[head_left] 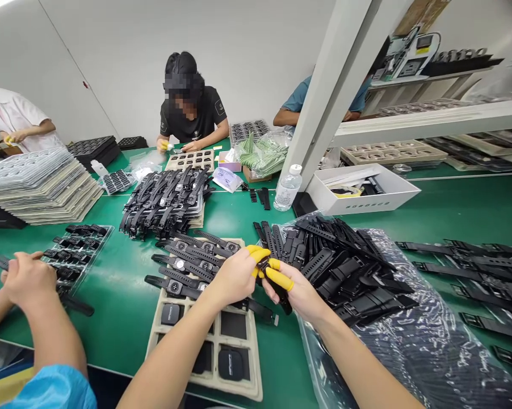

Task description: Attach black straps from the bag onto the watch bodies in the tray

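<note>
My left hand (239, 272) and my right hand (296, 287), both with yellow finger cots, meet over the table and pinch a small black watch (262, 263) between them. A black strap hangs below the fingers; the joint between strap and case is mostly hidden. Under my left forearm lies a beige compartment tray (256, 363). Watches with black straps (183, 264) lie across its far part, and nearer cells hold square black watch cases (230, 363). Beside my right hand, loose black watch straps (341, 261) are heaped on a clear plastic bag (422, 341).
Stacked trays of strapped watches (166, 199) stand beyond my tray. A water bottle (288, 188) and a white box (362, 190) stand near a slanted white post (332, 74). At left, a co-worker's hands (28, 278) work by a clear tray (98, 244). More straps (477, 272) lie right.
</note>
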Demonstrator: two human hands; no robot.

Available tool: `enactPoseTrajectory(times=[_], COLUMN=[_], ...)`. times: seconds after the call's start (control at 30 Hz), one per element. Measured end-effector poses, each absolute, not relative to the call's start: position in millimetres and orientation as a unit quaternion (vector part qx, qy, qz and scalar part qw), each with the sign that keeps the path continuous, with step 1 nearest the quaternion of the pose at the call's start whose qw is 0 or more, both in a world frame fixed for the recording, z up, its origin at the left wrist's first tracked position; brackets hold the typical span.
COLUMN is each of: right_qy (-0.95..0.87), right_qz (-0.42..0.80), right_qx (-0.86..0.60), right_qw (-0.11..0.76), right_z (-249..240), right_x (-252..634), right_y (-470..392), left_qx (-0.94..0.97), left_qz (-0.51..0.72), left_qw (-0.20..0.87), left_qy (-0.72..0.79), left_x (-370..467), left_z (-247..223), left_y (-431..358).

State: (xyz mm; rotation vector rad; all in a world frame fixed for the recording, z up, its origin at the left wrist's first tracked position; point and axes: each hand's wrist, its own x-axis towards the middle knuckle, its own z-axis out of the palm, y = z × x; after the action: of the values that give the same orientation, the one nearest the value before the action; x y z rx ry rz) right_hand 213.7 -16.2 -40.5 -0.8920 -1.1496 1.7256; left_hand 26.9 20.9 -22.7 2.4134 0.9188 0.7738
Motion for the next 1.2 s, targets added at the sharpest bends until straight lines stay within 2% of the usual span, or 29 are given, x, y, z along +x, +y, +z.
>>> enactPoseTrajectory(times=[0.47, 1.2], right_qy=[-0.409, -0.389], right_qz=[0.675, 0.742], right_qx=[-0.361, -0.349], right_qw=[0.497, 0.420], right_z=[-48, -36], right_x=[212, 210], right_y=[-14, -18], left_qx=[0.872, 0.889], left_qz=[0.289, 0.300], left_qw=[0.162, 0.173], left_qy=[0.359, 0.299], left_x=[25, 26], left_z=[-32, -34], left_y=[23, 28])
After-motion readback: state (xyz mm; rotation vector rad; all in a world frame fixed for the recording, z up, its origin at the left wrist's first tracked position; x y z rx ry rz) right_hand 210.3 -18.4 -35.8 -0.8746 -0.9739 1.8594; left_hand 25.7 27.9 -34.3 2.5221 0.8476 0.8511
